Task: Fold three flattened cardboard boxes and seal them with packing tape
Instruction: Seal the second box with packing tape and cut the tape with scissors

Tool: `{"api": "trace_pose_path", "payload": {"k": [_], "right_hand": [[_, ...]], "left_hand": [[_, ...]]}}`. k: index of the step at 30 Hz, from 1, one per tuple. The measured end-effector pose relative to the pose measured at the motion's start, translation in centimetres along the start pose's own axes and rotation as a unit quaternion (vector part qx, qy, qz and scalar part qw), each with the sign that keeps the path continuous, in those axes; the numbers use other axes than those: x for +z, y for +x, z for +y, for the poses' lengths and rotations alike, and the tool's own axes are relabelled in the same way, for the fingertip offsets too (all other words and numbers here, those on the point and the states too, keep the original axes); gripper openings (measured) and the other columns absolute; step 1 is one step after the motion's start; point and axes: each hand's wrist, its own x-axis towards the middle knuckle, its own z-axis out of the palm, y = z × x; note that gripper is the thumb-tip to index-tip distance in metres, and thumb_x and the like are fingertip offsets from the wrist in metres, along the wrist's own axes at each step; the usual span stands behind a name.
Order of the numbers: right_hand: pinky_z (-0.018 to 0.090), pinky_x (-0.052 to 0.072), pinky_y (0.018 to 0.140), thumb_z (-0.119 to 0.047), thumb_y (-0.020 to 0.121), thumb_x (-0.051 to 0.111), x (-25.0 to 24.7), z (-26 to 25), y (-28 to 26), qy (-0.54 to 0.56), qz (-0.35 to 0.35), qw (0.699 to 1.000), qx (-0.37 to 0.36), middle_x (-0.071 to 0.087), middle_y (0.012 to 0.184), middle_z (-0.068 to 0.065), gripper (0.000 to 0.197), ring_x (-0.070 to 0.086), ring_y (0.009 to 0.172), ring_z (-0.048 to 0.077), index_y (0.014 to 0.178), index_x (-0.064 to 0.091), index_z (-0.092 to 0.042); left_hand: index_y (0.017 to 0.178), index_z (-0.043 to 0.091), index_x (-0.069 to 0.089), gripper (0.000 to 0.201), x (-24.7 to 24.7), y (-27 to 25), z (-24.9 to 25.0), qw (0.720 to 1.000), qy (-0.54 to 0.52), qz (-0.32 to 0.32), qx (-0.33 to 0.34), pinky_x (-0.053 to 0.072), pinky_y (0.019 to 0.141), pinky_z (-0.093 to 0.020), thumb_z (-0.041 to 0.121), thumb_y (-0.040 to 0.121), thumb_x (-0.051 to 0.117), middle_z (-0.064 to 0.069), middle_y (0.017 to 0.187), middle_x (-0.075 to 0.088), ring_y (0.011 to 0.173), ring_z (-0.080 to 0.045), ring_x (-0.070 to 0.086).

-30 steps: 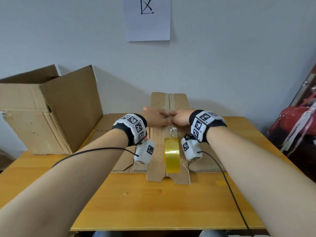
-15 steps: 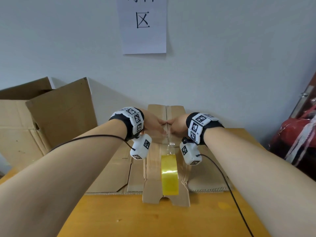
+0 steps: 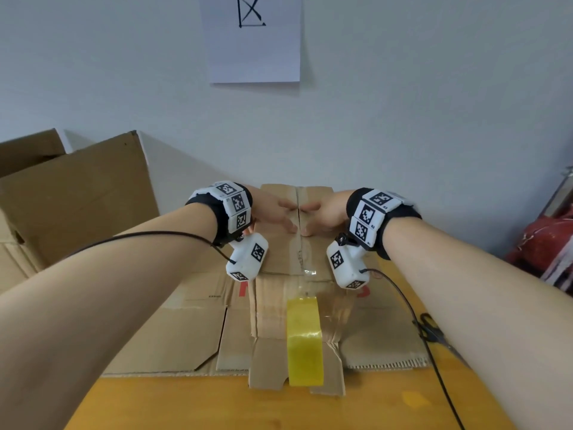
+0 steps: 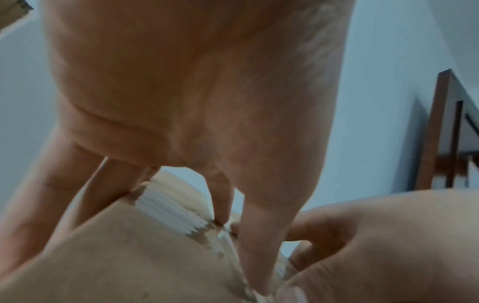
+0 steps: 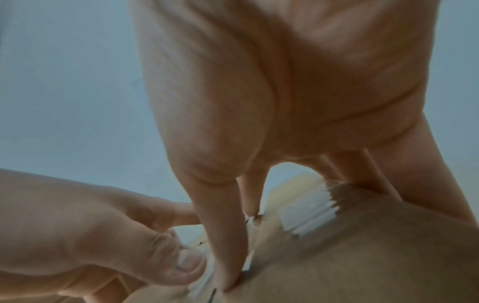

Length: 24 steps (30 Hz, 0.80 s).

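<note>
Hands pressing down on the seam, box 2 of 3 by the looks of it

Left hand and right hand are lying flat, fingers straight, meeting over the middle box; 1 folded box is standing far left, 1 flattened box is waiting underneath, 1 yellow tape roll is hanging near.
</note>
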Motion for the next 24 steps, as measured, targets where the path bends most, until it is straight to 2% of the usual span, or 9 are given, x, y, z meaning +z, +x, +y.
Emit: {"api": "trace_pose_path", "payload": {"k": [3,5,9,12,14,16,18,21,24], "right_hand": [[0.033,0.048,0.103,-0.04,0.087,0.075,0.0,-0.6,-0.9,-0.034,-0.003,0.999,-0.001,0.058,0.14,-0.001,0.064,0.06,0.12,0.019,0.145,0.05,-0.03],[0.037,0.052,0.102,-0.042,0.084,0.077,0.1,-0.8,-1.8,-0.056,-0.008,0.998,-0.01,0.062,0.136,0.002,0.064,0.064,0.115,0.02,0.142,0.054,-0.028],[0.03,0.048,0.094,-0.043,0.092,0.069,0.4,-1.2,-5.0,-0.125,0.013,0.991,-0.038,0.055,0.143,0.002,0.077,0.058,0.12,0.021,0.157,0.03,-0.032],[0.033,0.05,0.091,-0.046,0.091,0.069,1.2,-1.4,-7.0,-0.17,0.027,0.984,-0.044,0.057,0.141,0.004,0.08,0.06,0.112,0.023,0.157,0.028,-0.028],[0.035,0.051,0.093,-0.046,0.088,0.072,1.6,-1.4,-7.9,-0.175,0.03,0.983,-0.046,0.055,0.143,0.004,0.088,0.06,0.114,0.024,0.159,0.023,-0.026],[0.036,0.051,0.092,-0.047,0.083,0.077,1.8,-1.4,-8.8,-0.172,0.035,0.983,-0.05,0.055,0.144,0.004,0.101,0.059,0.118,0.026,0.16,0.016,-0.027],[0.036,0.051,0.093,-0.046,0.077,0.083,1.8,-1.4,-9.5,-0.158,0.037,0.986,-0.046,0.053,0.146,0.003,0.113,0.059,0.12,0.026,0.161,0.009,-0.028],[0.034,0.049,0.09,-0.042,0.071,0.088,2.0,-1.2,-10.5,-0.13,0.033,0.99,-0.041,0.048,0.152,0.001,0.126,0.057,0.124,0.026,0.16,0.0,-0.032],[0.033,0.047,0.081,-0.041,0.071,0.089,2.3,-1.2,-11.4,-0.133,0.036,0.99,-0.038,0.047,0.153,0.002,0.129,0.058,0.117,0.025,0.16,-0.004,-0.034]], "left_hand": [[0.154,0.045,0.026,0.075,0.0,-1.2,0.4,1.0,0.004,0.007,0.01,0.055,0.095,-0.044,0.04,0.092,0.068,-0.007,0.156,0.035,0.092,-0.03,0.062],[0.154,0.046,0.025,0.077,0.2,-2.3,0.5,1.0,0.018,0.006,0.005,0.056,0.095,-0.043,0.042,0.091,0.069,-0.009,0.155,0.037,0.095,-0.033,0.065],[0.156,0.045,0.018,0.086,1.3,-4.9,0.7,0.999,0.037,0.023,0.004,0.058,0.091,-0.046,0.043,0.089,0.072,-0.011,0.156,0.037,0.099,-0.038,0.07],[0.156,0.046,0.014,0.093,2.4,-7.0,0.9,0.997,0.052,0.049,0.016,0.06,0.085,-0.04,0.046,0.085,0.074,-0.007,0.15,0.045,0.081,-0.028,0.07],[0.157,0.042,0.012,0.095,2.9,-8.5,1.1,0.995,0.07,0.066,0.029,0.054,0.083,-0.032,0.046,0.086,0.074,-0.004,0.15,0.048,0.068,-0.015,0.061],[0.159,0.034,0.01,0.097,3.4,-9.7,1.3,0.991,0.094,0.078,0.045,0.043,0.088,-0.028,0.045,0.087,0.074,-0.001,0.156,0.041,0.069,-0.01,0.052],[0.16,0.03,0.006,0.104,3.7,-10.6,1.6,0.99,0.104,0.083,0.053,0.044,0.094,-0.031,0.046,0.085,0.075,-0.001,0.16,0.035,0.073,-0.012,0.051],[0.16,0.035,0.003,0.111,3.9,-11.0,1.2,0.986,0.118,0.1,0.056,0.047,0.103,-0.035,0.054,0.079,0.077,0.002,0.158,0.038,0.062,-0.01,0.047],[0.158,0.042,0.003,0.117,4.5,-10.9,0.5,0.985,0.108,0.121,0.05,0.045,0.108,-0.04,0.062,0.072,0.079,0.004,0.154,0.044,0.063,-0.013,0.052]]}}
